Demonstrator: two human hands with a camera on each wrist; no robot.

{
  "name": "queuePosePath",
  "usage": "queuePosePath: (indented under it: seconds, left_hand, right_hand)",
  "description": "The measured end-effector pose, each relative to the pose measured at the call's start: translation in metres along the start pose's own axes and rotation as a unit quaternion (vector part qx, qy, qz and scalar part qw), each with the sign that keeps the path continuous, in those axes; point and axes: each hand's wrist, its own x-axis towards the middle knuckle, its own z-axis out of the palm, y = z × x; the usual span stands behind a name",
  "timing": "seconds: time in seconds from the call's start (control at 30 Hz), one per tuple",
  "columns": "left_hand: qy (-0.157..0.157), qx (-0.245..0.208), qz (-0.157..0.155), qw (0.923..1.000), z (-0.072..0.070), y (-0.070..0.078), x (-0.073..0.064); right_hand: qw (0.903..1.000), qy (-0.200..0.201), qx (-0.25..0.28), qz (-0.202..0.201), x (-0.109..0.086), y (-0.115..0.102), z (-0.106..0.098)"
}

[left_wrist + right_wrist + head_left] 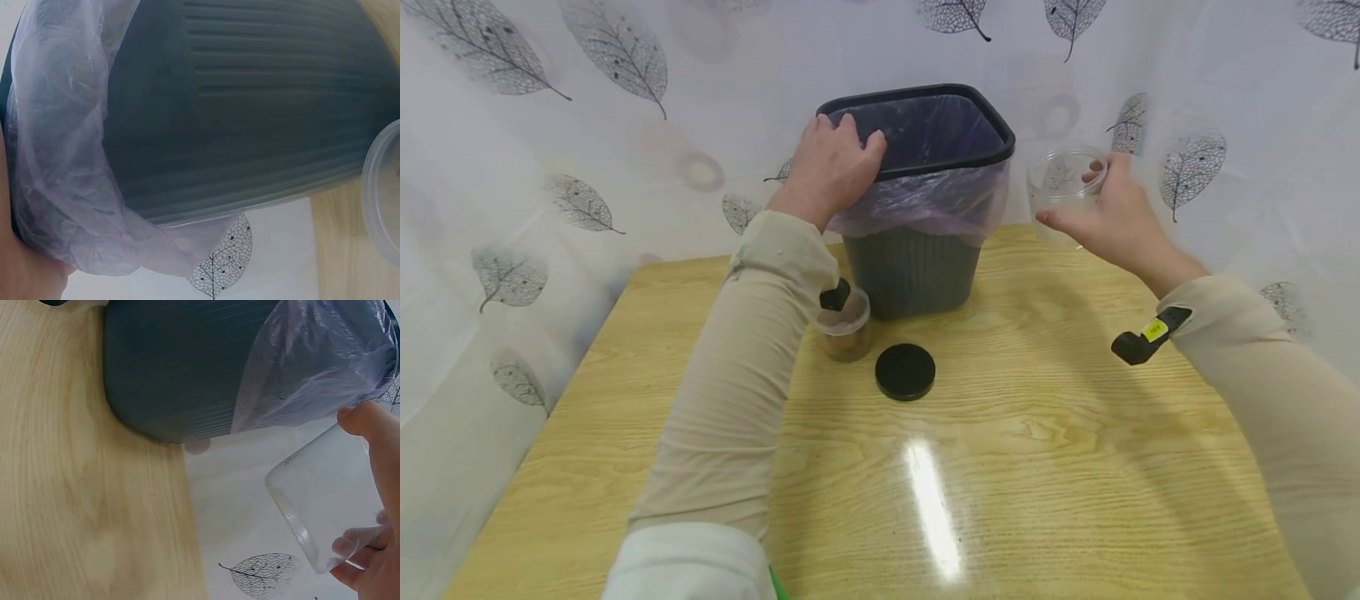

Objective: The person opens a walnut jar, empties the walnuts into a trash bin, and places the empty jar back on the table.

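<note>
A dark grey trash bin point(910, 271) stands at the back of the table, lined with a thin purplish plastic bag point(936, 200) folded over its black rim. My left hand point(837, 162) grips the rim at the bin's left side; its fingertips are partly hidden in the head view. To the right of the bin, my right hand point(1108, 212) holds a clear plastic jar point(325, 487) up off the table, thumb on one side and fingers on the other. No lid is on this jar, and it looks empty.
Below my left wrist, another clear container point(847, 333) with brownish contents stands against the bin's front left. A round black lid point(906, 372) lies on the wooden table point(1037, 467). Behind hangs a white curtain point(647, 183) with a leaf print.
</note>
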Motion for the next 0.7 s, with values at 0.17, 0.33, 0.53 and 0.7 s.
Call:
queuePosePath:
  seconds: [0.17,0.33,0.53,0.7]
  left_hand:
    - [-0.002,0.003,0.001,1.0,-0.001,0.0,0.0]
    - [-0.003,0.002,-0.001,1.0,-0.001,0.0,-0.001]
    - [-0.003,0.001,-0.004,1.0,-0.001,0.0,0.0]
    - [-0.004,0.001,-0.007,1.0,-0.001,0.001,0.001]
  right_hand:
    - [0.9999,-0.002,0.011,0.006,-0.004,0.011,0.013]
    - [0.9994,-0.019,0.024,0.013,-0.008,0.02,0.023]
    - [0.9985,-0.025,0.047,0.007,-0.013,0.03,0.037]
    - [0.9984,-0.029,0.048,0.001,-0.017,0.039,0.048]
